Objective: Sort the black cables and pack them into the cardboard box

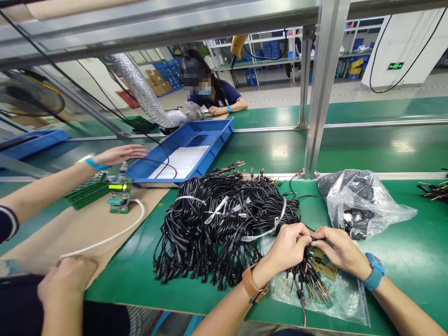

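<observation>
My left hand (289,247) and my right hand (338,249) meet at the fingertips over a small green circuit board (324,263), both pinching a black cable connector (314,239). Several thin coloured wires (311,287) fan out below the board onto a clear plastic sheet (336,298). A large tied bundle of black cables (224,224) lies just left of my hands on the green bench (413,256). I wear a brown strap on the left wrist and a blue one on the right.
A clear bag of black parts (360,200) sits behind my right hand. A blue tray (185,151) stands at the back. A co-worker's hands (122,154) reach over green boards (119,191) on brown paper at left. Another person sits across the belt. A metal post (320,93) rises ahead.
</observation>
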### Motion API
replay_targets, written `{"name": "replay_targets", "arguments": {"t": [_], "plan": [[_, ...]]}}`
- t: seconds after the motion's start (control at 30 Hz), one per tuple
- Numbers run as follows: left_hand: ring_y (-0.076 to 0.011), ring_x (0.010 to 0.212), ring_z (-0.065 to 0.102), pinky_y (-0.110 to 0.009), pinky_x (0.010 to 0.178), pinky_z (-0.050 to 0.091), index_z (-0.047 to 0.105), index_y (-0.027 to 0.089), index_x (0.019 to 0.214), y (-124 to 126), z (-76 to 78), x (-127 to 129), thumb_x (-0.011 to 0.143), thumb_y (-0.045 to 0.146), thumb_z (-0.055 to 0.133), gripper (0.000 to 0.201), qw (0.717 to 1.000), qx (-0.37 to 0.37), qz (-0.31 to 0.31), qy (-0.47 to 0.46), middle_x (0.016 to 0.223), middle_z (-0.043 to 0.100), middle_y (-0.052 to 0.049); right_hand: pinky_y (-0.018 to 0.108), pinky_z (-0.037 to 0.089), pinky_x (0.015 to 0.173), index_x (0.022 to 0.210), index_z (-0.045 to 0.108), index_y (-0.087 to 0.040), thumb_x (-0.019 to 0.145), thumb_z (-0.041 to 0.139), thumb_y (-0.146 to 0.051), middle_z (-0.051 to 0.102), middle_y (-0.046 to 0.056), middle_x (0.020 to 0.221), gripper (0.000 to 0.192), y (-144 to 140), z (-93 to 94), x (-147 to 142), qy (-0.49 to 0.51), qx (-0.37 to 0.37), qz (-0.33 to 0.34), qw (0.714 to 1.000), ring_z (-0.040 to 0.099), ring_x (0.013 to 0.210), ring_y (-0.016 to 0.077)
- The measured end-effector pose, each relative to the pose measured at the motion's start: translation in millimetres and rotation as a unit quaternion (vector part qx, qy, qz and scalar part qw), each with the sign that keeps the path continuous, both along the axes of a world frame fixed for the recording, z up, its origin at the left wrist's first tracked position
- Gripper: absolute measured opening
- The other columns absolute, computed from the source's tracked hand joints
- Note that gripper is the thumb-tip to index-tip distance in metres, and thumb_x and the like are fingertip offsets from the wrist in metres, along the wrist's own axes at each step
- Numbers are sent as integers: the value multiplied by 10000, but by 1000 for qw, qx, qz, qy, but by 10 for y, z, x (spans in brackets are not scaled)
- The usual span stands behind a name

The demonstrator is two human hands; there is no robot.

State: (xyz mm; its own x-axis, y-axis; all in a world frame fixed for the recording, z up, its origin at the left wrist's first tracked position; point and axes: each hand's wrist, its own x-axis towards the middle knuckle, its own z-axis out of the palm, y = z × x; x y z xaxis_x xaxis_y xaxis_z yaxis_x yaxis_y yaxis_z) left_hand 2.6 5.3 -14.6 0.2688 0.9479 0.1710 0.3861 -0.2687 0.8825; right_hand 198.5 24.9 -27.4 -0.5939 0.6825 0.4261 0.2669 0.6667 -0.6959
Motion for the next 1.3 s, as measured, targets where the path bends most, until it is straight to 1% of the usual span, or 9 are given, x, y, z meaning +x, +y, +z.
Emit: {"name": "replay_targets", "arguments": {"t": [0.27, 0.37, 0.47, 0.6, 0.73, 0.87, 1.0, 1.13, 1.3], "plan": [[-135, 685, 579, -230, 661, 434, 643, 155, 774, -29, 235, -89, 876, 161, 579, 121, 999, 10, -46, -7, 741, 664, -23, 275, 533, 698, 1003, 682, -196, 994, 598, -402, 744, 52, 870, 224, 87, 321, 360, 12, 14, -58, 998, 692, 748, 178], [-158, 769, 636, -261, 783, 482, 671, 161, 780, -36, 372, -251, 878, 177, 593, 126, 985, 26, -173, 3, 804, 708, -46, 276, 489, 625, 836, 701, -199, 1019, 530, -365, 711, 27, 736, 301, 237, 390, 691, -72, 8, -182, 981, 652, 641, 169], [-147, 698, 661, -244, 747, 495, 696, 167, 753, -21, 439, -365, 894, 186, 586, 180, 959, 16, -275, 64, 734, 727, -31, 299, 474, 645, 851, 718, -191, 992, 547, -314, 696, 48, 807, 253, 349, 315, 864, -256, 28, -209, 943, 667, 725, 207], [-144, 733, 684, -234, 743, 502, 703, 168, 812, 4, 404, -245, 952, 169, 523, 228, 970, 55, -192, 142, 787, 743, -25, 303, 470, 684, 917, 711, -171, 986, 483, -182, 657, 88, 965, 238, 344, 187, 785, -419, 48, -215, 881, 677, 829, 217], [-194, 927, 670, -304, 864, 522, 659, 174, 1025, 39, 301, 46, 975, 165, 502, 165, 954, 119, -120, 246, 979, 716, -64, 294, 446, 635, 890, 691, -179, 997, 509, -228, 645, 74, 950, 217, 303, 181, 657, -452, 21, -258, 854, 689, 810, 208], [-229, 961, 621, -350, 852, 533, 598, 174, 1029, 173, 227, 281, 941, 104, 498, 150, 911, 137, -100, 375, 991, 647, -80, 294, 421, 614, 819, 670, -176, 1003, 517, -234, 653, 71, 907, 246, 317, 198, 609, -457, 6, -281, 844, 704, 818, 222], [-257, 1057, 586, -384, 924, 505, 587, 102, 1081, 469, 176, 525, 858, -45, 412, 320, 894, 149, 3, 422, 1067, 619, -145, 293, 402, 597, 846, 633, -155, 995, 542, -222, 664, 86, 911, 187, 328, 176, 575, -462, 25, -292, 837, 711, 820, 232], [-311, 1265, 506, -456, 1063, 414, 542, 52, 1288, 813, 82, 791, 945, 55, 399, 372, 870, 135, 86, 467, 1286, 577, -212, 292, 371, 568, 922, 577, -157, 1008, 536, -244, 682, 82, 903, 130, 329, 154, 567, -439, 40, -318, 839, 711, 777, 227], [-294, 1067, 632, -466, 967, 464, 629, 89, 1125, 992, 23, 933, 963, 92, 424, 261, 858, 47, 135, 494, 1092, 670, -179, 287, 328, 543, 927, 508, -187, 1017, 523, -259, 701, 59, 888, 115, 342, 143, 592, -397, 44, -329, 856, 703, 729, 215]]}}
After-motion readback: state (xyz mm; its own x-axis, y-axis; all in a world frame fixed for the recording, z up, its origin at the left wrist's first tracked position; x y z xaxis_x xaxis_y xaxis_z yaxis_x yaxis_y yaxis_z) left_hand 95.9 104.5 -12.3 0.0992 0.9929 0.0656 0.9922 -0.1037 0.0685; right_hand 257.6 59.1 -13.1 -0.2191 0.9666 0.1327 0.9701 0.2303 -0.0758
